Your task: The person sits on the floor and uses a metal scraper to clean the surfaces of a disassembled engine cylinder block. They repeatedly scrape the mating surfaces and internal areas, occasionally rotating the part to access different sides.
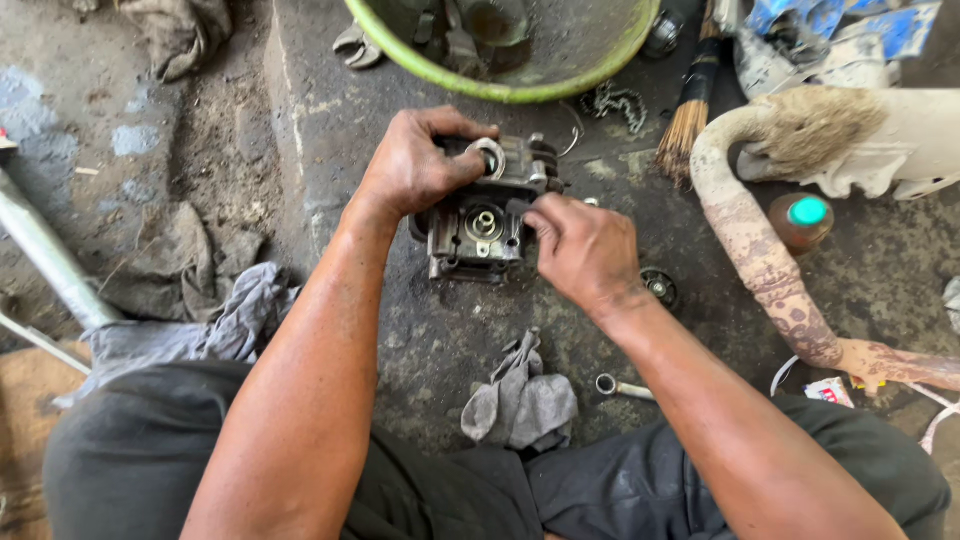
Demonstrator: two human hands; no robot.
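Observation:
A grimy metal engine cylinder head (478, 232) stands on the dirty concrete floor in front of me. My left hand (415, 163) grips its upper left side, the thumb pressing by a round metal ring (491, 156) on top. My right hand (583, 250) rests against its right side, fingertips pinched at a small part near the top edge; what they pinch is too small to tell.
A green basin (500, 88) with parts stands behind. A brush (690, 110), a rusty exhaust pipe (760, 250) and a brown bottle with a green cap (803, 220) lie to the right. A grey rag (520, 400), a socket tool (620, 387) and a small round part (660, 287) are near my knees.

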